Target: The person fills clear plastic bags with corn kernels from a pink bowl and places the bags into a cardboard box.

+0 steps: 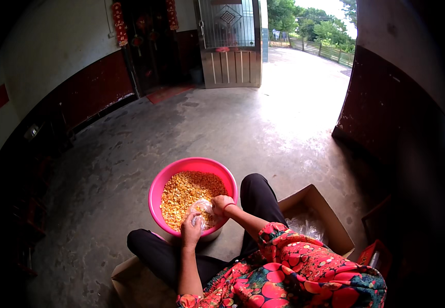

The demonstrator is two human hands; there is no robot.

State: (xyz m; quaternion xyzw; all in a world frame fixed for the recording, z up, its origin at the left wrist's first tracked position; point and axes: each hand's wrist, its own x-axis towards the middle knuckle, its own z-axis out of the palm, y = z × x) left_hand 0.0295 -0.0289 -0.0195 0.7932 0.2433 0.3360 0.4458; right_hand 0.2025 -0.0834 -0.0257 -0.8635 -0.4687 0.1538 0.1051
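A pink plastic basin [154, 200] stands between my knees, holding a heap of yellow corn kernels [191, 188]. Over the near side of the corn, a clear plastic bag [201, 208] is stretched between my two hands. My left hand [191, 228] grips the bag's near left edge, above the basin's front rim. At the bag's right side, my right hand [221, 204] is closed on the plastic, with a red bracelet at the wrist. Some kernels show at or through the bag; whether they lie inside it, I cannot tell.
An open cardboard box [332, 223] with clear plastic bags [306, 228] in it stands at my right. Another cardboard box [130, 275] is at my left. A red container [374, 256] sits far right. Ahead, a metal door [230, 65] stands open beyond the concrete floor [191, 127].
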